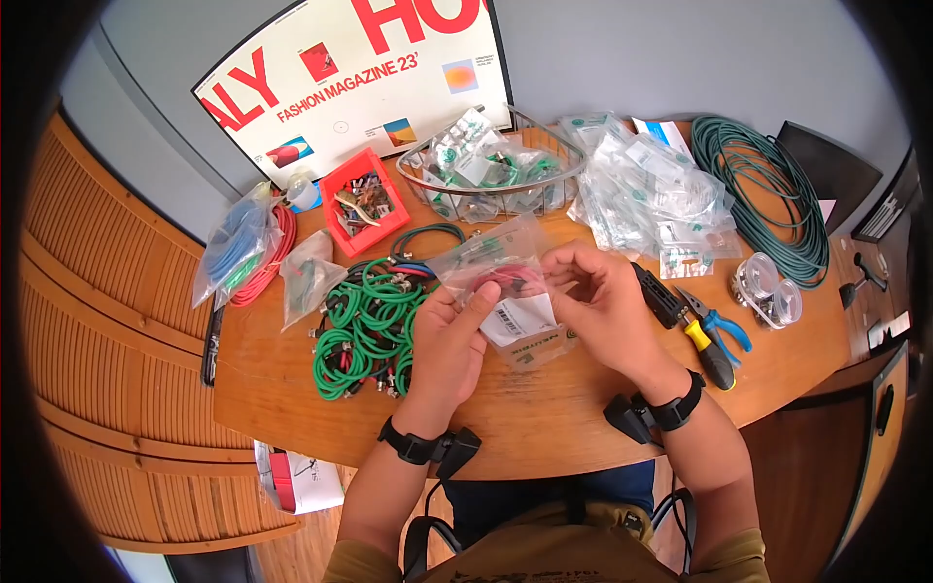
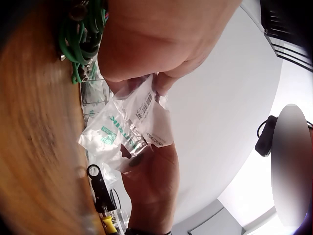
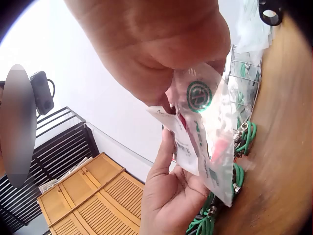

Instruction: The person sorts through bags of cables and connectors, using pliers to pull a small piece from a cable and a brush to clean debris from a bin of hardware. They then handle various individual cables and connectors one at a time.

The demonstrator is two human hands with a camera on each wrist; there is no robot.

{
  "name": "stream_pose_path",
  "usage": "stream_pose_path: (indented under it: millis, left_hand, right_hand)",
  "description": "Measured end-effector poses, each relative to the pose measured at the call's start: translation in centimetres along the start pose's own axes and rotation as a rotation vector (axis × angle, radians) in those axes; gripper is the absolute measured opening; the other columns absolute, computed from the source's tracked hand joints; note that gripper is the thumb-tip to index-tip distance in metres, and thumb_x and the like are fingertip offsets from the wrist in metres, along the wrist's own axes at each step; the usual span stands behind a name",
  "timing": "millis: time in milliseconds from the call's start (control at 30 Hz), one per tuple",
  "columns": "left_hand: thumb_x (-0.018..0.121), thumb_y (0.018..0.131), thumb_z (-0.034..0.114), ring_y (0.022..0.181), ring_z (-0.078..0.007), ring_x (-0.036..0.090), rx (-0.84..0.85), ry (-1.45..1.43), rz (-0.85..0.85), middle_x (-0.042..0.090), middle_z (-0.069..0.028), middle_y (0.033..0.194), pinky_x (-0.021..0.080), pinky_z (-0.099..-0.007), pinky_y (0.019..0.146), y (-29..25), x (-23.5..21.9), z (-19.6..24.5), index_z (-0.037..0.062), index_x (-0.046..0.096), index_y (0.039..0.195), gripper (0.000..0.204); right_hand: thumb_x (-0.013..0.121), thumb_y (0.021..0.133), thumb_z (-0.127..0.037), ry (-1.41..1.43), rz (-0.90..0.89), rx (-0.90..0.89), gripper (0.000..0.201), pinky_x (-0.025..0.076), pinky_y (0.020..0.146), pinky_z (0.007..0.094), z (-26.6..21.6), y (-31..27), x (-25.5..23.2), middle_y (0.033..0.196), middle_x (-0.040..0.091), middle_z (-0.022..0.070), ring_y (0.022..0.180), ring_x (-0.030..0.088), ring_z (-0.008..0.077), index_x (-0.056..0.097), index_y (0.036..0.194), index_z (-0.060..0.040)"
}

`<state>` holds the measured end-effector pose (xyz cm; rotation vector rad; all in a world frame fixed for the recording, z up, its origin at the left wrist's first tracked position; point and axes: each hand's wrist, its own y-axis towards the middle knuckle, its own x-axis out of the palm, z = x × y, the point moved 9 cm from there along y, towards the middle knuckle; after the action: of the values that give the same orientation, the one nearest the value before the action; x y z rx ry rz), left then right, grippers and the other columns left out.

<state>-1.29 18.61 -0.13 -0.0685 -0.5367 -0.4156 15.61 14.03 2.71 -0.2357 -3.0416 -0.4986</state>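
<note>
Both hands hold a clear plastic bag (image 1: pixel 539 352) with green print over the front of the table. Inside it shows a coiled red cable (image 1: pixel 522 276), and a white barcode label (image 1: pixel 525 319) covers part of the front. My left hand (image 1: pixel 449 348) grips the bag's left side, thumb across the front. At its right side, the curled fingers of my right hand (image 1: pixel 610 309) pinch the plastic. The right wrist view has the label (image 3: pixel 185 149) standing out along the bag, with the left thumb against it. Some fingertips are hidden behind the plastic.
Green coiled cables (image 1: pixel 355 335) lie left of the hands. Behind stand a red bin (image 1: pixel 342 185) and a wire basket (image 1: pixel 569 160) of bagged cables. To the right are flat plastic bags (image 1: pixel 641 189), pliers (image 1: pixel 727 330), a clear jar (image 1: pixel 777 301) and a large dark-green cable coil (image 1: pixel 719 146).
</note>
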Motion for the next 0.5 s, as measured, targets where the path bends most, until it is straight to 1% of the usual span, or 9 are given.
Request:
stream_pose_path:
  millis: [67,100,167,200,267,300,367,467,500]
  left_hand:
    - [0.065,0.107,0.013,0.118,-0.0201,0.071,-0.063,-0.061,0.010,0.073,-0.0128,0.129,0.056,-0.0377,0.105,0.0,0.1,-0.3,0.0002,0.065,0.132,0.028]
    - [0.065,0.107,0.013,0.118,-0.0201,0.071,-0.061,-0.060,0.012,0.073,-0.0128,0.129,0.056,-0.0377,0.105,0.1,-0.1,-0.3,0.0002,0.065,0.132,0.028]
    - [0.069,0.104,0.010,0.119,-0.0205,0.070,-0.048,-0.165,0.037,0.072,-0.0123,0.130,0.057,-0.0368,0.104,0.4,-0.7,-0.5,-0.0001,0.064,0.133,0.031]
    - [0.069,0.104,0.010,0.119,-0.0205,0.070,-0.048,-0.165,0.037,0.072,-0.0123,0.130,0.057,-0.0368,0.104,0.4,-0.8,-0.6,-0.0001,0.064,0.133,0.031]
    - [0.069,0.104,0.009,0.118,-0.0202,0.070,0.007,-0.153,0.055,0.073,-0.0125,0.128,0.057,-0.0369,0.103,0.4,-1.2,-0.2,0.0001,0.064,0.131,0.029]
    - [0.069,0.104,0.009,0.118,-0.0202,0.070,0.009,-0.154,0.055,0.073,-0.0125,0.128,0.057,-0.0369,0.103,0.4,-1.3,-0.2,0.0001,0.064,0.131,0.029]
    - [0.068,0.104,0.009,0.117,-0.0204,0.071,0.036,-0.179,0.057,0.073,-0.0123,0.127,0.058,-0.0374,0.102,0.4,-1.3,-0.2,0.0010,0.064,0.130,0.027]
    - [0.068,0.104,0.007,0.118,-0.0216,0.070,0.004,-0.190,0.083,0.073,-0.0127,0.127,0.057,-0.0380,0.104,0.2,-1.2,-0.2,0.0011,0.063,0.132,0.029]
    - [0.068,0.104,0.007,0.118,-0.0216,0.070,0.009,-0.195,0.084,0.073,-0.0127,0.127,0.057,-0.0380,0.104,0.2,-1.1,-0.1,0.0011,0.063,0.132,0.029]
  right_hand:
    - [0.083,0.093,-0.011,-0.088,-0.069,0.180,0.022,0.055,0.077,0.0245,0.5,0.0,-0.1,0.103,0.073,0.0022,0.091,0.069,0.0098,0.072,0.109,-0.0015]
    - [0.083,0.093,-0.011,-0.087,-0.071,0.180,0.022,0.055,0.077,0.0245,0.4,0.0,0.0,0.103,0.073,0.0022,0.091,0.069,0.0098,0.072,0.109,-0.0015]
    - [0.084,0.093,-0.017,-0.178,0.067,-0.015,0.036,0.055,0.085,0.0271,-1.6,0.3,-0.8,0.115,0.070,0.0055,0.106,0.068,0.0138,0.066,0.121,-0.0026]
    - [0.084,0.093,-0.017,-0.178,0.067,-0.015,0.036,0.055,0.085,0.0271,-1.7,0.2,-0.5,0.115,0.070,0.0055,0.106,0.068,0.0138,0.066,0.121,-0.0026]
    - [0.083,0.093,-0.012,-0.340,0.073,-0.145,0.052,0.054,0.092,0.0306,-3.0,-0.3,0.2,0.123,0.066,0.0107,0.116,0.065,0.0167,0.054,0.136,-0.0042]
    - [0.083,0.093,-0.012,-0.340,0.071,-0.147,0.052,0.054,0.092,0.0306,-3.0,-0.3,0.5,0.123,0.066,0.0107,0.116,0.065,0.0167,0.054,0.136,-0.0042]
    - [0.081,0.093,-0.005,-0.196,-0.047,-0.078,0.061,0.055,0.093,0.0328,-2.0,-0.2,1.6,0.120,0.068,0.0118,0.115,0.067,0.0176,0.043,0.141,-0.0058]
    - [0.078,0.093,0.001,-0.034,-0.074,0.036,0.054,0.055,0.094,0.0337,-0.1,-0.2,1.7,0.118,0.069,0.0118,0.114,0.068,0.0177,0.046,0.137,-0.0051]
    - [0.078,0.093,0.001,-0.038,-0.079,0.034,0.054,0.055,0.094,0.0337,0.2,-0.2,1.7,0.118,0.069,0.0118,0.114,0.068,0.0177,0.046,0.137,-0.0051]
